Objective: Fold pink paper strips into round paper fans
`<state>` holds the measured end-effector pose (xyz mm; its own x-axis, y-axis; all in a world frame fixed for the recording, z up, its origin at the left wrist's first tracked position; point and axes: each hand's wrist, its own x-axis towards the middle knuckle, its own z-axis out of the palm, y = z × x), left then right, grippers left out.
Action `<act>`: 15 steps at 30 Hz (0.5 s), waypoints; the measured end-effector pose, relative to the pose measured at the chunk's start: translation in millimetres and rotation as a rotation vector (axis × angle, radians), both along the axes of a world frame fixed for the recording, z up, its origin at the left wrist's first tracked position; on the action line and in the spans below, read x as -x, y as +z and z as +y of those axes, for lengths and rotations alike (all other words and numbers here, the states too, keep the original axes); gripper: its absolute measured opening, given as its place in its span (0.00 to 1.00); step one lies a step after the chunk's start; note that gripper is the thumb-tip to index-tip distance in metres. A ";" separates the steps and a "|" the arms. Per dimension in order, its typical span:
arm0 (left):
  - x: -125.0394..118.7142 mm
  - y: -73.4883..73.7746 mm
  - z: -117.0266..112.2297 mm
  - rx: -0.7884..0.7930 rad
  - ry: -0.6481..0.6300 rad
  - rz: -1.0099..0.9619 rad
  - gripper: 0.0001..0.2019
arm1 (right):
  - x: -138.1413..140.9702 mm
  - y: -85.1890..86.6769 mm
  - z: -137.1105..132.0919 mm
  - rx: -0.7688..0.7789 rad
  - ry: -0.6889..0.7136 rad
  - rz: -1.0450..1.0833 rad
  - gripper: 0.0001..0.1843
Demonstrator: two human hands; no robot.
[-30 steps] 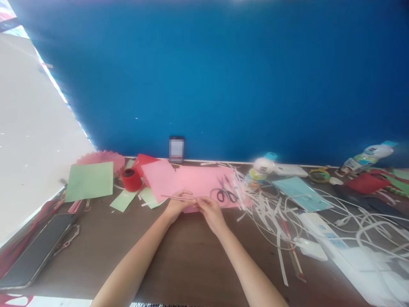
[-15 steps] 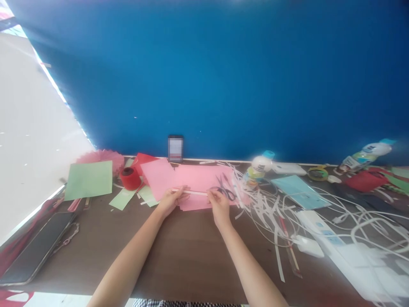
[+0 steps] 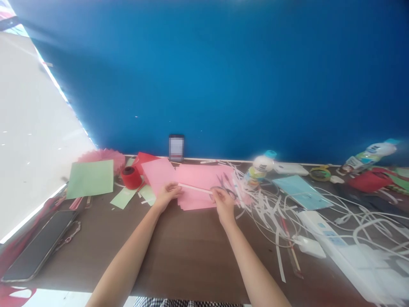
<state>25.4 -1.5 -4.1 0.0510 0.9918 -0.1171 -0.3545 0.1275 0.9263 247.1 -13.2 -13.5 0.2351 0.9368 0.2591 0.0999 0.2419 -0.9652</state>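
A narrow white strip with a pinkish edge (image 3: 195, 188) is stretched between my two hands, sloping down slightly to the right; it looks like paper or tape. My left hand (image 3: 168, 195) pinches its left end. The fingers of my right hand (image 3: 223, 204) close on the other end. Beneath the strip lie pink paper sheets (image 3: 204, 174). Scissors with dark handles (image 3: 227, 184) rest on these sheets, partly behind my right hand.
Many white paper scraps (image 3: 266, 211) and tangled cables lie right, beside a power strip (image 3: 322, 230) and a bottle (image 3: 259, 167). At left are green paper (image 3: 90, 179), a red spool (image 3: 131, 178) and a phone (image 3: 40, 245). Another phone (image 3: 176, 148) stands against the blue wall (image 3: 204, 76).
My hands have moved slightly apart, the right one shifting right. The strip's left end has risen, so it now slants more. Both hands keep their hold.
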 end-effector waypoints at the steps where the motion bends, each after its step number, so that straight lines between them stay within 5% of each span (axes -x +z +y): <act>1: -0.2 -0.4 0.0 -0.006 -0.003 -0.011 0.17 | 0.3 0.5 -0.5 -0.005 0.010 -0.007 0.14; 15: 2.2 0.6 1.8 0.012 -0.095 -0.032 0.14 | -4.8 8.5 -0.7 0.002 0.022 -0.050 0.15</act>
